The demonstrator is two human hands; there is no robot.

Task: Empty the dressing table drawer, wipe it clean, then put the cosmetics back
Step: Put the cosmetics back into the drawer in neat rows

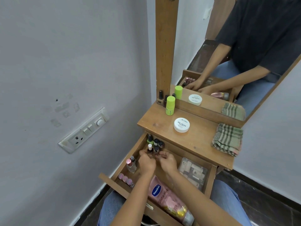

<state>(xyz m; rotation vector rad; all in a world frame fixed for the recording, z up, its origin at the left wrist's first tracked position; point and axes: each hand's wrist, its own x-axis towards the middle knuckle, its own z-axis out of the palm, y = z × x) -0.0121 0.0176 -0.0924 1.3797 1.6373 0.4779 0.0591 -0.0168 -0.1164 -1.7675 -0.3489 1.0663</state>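
- Left hand (146, 162) seems to pinch a white-capped bottle (150, 146), 12 o'clock in the drawer (117, 185).
- Right hand (168, 162), at its 3 o'clock: fingers curled, grip unclear.

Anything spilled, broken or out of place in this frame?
Nothing spilled or broken. The pink lotion tube lies flat and slanted in the open drawer, while the nail polish bottles stand upright. The wall carries tape scraps and a small dark hole.
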